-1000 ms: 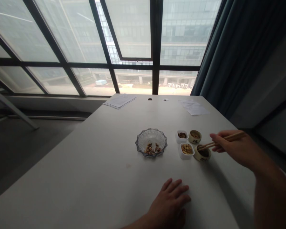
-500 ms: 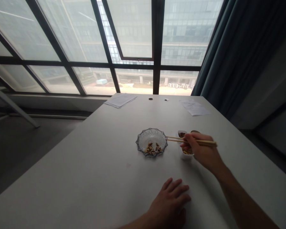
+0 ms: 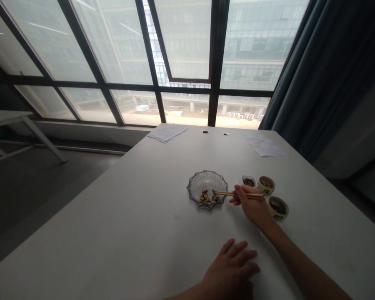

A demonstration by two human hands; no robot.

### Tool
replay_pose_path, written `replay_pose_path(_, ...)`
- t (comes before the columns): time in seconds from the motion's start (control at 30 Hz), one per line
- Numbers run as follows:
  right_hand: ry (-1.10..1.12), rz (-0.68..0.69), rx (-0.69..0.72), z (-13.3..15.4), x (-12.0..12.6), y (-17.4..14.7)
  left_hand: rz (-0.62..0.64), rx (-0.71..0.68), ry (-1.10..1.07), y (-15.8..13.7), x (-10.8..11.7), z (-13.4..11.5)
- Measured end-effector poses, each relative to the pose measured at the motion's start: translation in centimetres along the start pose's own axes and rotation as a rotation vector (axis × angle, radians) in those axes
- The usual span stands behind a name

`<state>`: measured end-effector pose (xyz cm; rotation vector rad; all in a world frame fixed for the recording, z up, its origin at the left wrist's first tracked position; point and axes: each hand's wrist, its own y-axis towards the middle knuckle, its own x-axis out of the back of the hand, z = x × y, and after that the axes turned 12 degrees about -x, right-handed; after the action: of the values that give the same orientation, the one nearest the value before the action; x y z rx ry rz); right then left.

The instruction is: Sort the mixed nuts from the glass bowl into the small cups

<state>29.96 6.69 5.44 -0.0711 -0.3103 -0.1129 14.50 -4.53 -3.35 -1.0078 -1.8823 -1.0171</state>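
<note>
1. Black-framed glass window wall (image 3: 112, 46) fills the background; pale building outside.
2. White rectangular table (image 3: 118, 208) runs toward it.
3. Dark blue fabric curtain (image 3: 300, 71) hangs at right.
4. White paper sheets, stacked at far left (image 3: 167, 132), loose at far right (image 3: 265, 146).
5. Clear scalloped glass bowl (image 3: 207, 181) sits mid-table, left of the right hand.
6. Right hand (image 3: 250, 206): fingers closed around slim light-wood chopsticks (image 3: 223, 193), tips inside the bowl.
7. Left hand (image 3: 231, 266): palm down on table, fingers spread, holding nothing.
8. Two round beige cups, dark-marked: far one (image 3: 270, 191), near one (image 3: 283, 214), both right of bowl.
9. White square-ish container (image 3: 255, 181), dark pieces inside, beside far cup.
10. Small brown-and-tan nut-like pieces (image 3: 205, 199) lie in bowl's near half. Can't tell if the tips grip one.
</note>
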Motion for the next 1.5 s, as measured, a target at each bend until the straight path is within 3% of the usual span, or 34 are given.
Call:
replay_pose_path(0.37, 0.101, -0.072, 0.026, 0.8, 0.3, 0.0, 0.032, -0.035, 0.074, 0.0, -0.5, 0.7)
replay_pose_path(0.5, 0.159, -0.178, 0.036, 2.8, 3.1, -0.2, 0.029, -0.038, 0.067, -0.1, -0.7, 0.7)
replay_pose_path(0.6, 0.139, -0.335, 0.085, 4.4, 6.4, -0.2, 0.024, -0.034, 0.066, -0.2, -0.9, 0.8)
replay_pose_path(0.7, 0.095, -0.466, 0.108, 4.9, 9.5, 0.2, 0.025, -0.022, 0.082, -0.3, -1.1, 0.8)
replay_pose_path(0.77, 0.084, -0.482, 0.083, 4.4, 10.7, 0.7, 0.024, -0.020, 0.092, -0.3, -1.2, 0.9)
replay_pose_path(0.97, 0.057, -0.356, 0.004, 2.9, 10.7, 2.1, 0.002, -0.034, 0.072, -0.4, -1.2, 1.0)
replay_pose_path(1.23, 0.072, -0.328, 0.044, 4.2, 9.2, 0.9, -0.020, -0.031, 0.045, -0.5, -1.3, 0.9)
replay_pose_path(1.37, 0.068, -0.125, -0.005, 4.4, 6.3, -0.5, -0.025, -0.030, 0.041, -0.4, -1.2, 0.9)
replay_pose_path(1.5, -0.092, 0.108, 0.015, 4.2, 3.3, -1.4, -0.023, -0.030, 0.069, -0.4, -1.4, 1.0)
